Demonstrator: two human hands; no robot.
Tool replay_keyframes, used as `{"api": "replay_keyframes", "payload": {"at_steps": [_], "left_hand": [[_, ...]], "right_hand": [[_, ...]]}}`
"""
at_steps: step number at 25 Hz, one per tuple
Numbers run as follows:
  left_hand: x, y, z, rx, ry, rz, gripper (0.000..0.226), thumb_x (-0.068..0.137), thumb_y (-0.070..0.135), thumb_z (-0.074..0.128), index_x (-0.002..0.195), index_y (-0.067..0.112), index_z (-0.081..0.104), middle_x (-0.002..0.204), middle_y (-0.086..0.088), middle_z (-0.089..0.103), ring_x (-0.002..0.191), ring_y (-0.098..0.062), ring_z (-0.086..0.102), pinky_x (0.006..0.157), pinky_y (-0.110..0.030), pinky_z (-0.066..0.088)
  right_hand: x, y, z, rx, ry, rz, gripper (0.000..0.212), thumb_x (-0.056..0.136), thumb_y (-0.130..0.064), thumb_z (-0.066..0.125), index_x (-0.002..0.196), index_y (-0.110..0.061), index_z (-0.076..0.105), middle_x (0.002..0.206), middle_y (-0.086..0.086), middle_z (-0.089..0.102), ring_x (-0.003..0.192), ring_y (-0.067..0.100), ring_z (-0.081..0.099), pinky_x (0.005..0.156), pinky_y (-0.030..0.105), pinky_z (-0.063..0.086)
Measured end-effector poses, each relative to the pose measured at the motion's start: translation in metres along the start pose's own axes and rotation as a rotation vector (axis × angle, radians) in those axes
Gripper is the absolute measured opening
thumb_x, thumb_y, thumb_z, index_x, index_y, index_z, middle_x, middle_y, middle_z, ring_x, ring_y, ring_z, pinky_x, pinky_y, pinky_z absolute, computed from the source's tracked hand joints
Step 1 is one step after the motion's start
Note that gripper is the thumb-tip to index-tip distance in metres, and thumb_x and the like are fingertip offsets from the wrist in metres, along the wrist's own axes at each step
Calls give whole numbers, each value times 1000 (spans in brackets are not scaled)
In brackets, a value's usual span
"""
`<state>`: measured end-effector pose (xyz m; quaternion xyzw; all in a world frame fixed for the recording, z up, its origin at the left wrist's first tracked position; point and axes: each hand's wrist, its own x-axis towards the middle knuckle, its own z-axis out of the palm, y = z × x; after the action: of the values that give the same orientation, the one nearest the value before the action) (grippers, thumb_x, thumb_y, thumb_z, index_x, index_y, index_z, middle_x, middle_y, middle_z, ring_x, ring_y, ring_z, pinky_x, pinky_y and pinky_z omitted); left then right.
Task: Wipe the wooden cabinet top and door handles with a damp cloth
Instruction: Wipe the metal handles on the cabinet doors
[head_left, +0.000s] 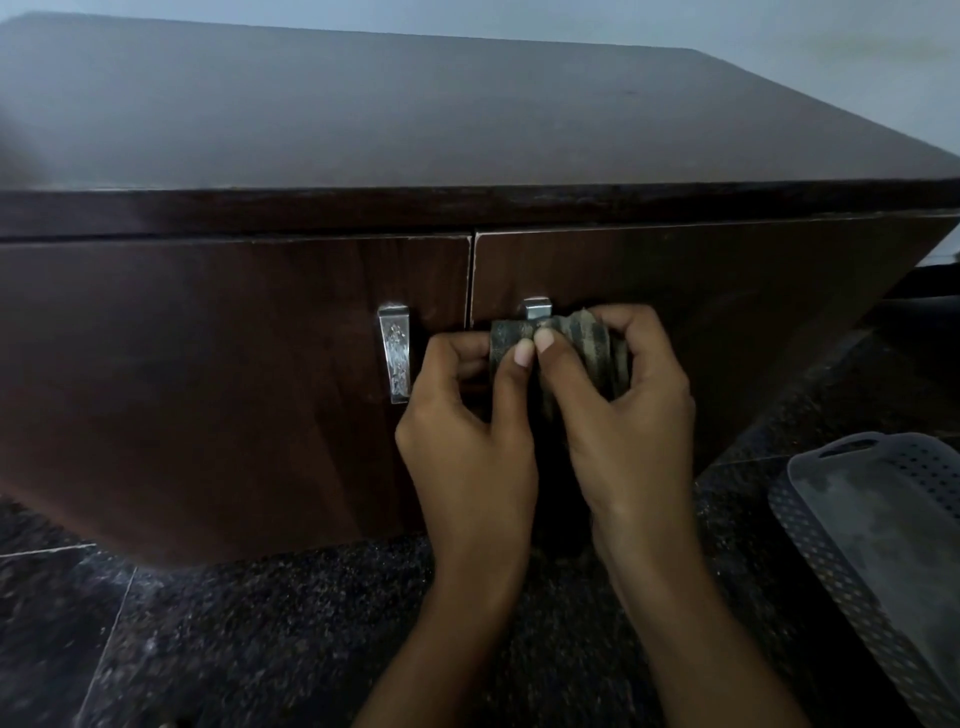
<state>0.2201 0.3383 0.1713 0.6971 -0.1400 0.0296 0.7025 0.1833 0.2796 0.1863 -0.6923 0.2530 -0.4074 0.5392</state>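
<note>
A dark wooden cabinet fills the view, its flat top (415, 109) above two doors. The left door carries a bare silver handle (395, 356). On the right door, only the top of the second silver handle (537, 307) shows; the rest is wrapped in a dark striped cloth (584, 348). My left hand (467, 431) pinches the cloth's left end with thumb and fingers. My right hand (623, 415) grips the cloth from the right, thumb pressed beside the left thumb. Both hands hold the cloth around the right handle.
Dark speckled stone floor tiles (270, 634) lie below the cabinet. A grey perforated plastic basket (883, 525) stands on the floor at the right, close to my right forearm. A pale wall (779, 31) rises behind the cabinet.
</note>
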Motion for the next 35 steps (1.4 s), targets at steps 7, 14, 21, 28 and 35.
{"api": "replay_keyframes", "payload": {"at_steps": [7,14,21,28,35], "left_hand": [[-16,-22,3,30,56,8,8,86,24,63,89,29,56,87,11,65,87,-3,62,75,-9,47],[-12,-36,6,52,57,-40,10,85,21,64,88,26,56,84,13,62,83,0,59,70,-4,44],[-10,-47,2,116,50,-77,6,83,24,66,85,21,61,78,11,64,78,0,61,62,-5,46],[-25,-38,-36,68,102,31,20,82,20,68,80,37,58,78,13,68,78,0,66,65,-7,48],[14,-1,-64,-67,95,41,8,81,26,69,79,30,63,78,15,70,74,0,67,63,-12,51]], "right_hand": [[-21,30,5,-9,36,7,11,87,-21,60,95,-22,52,79,-15,61,76,-9,61,61,2,45],[-18,46,7,-78,13,61,12,88,-22,58,97,-23,49,81,-16,59,76,-8,58,61,2,45],[-13,50,8,-139,-1,165,12,86,-22,63,92,-23,52,73,-16,57,63,-18,55,52,0,42],[-44,21,14,-53,-78,114,12,80,-21,66,86,-25,57,73,-11,65,70,-9,62,54,3,45],[-26,-23,45,5,-118,23,12,80,-23,68,85,-20,58,64,-9,62,61,-3,62,48,5,44]]}}
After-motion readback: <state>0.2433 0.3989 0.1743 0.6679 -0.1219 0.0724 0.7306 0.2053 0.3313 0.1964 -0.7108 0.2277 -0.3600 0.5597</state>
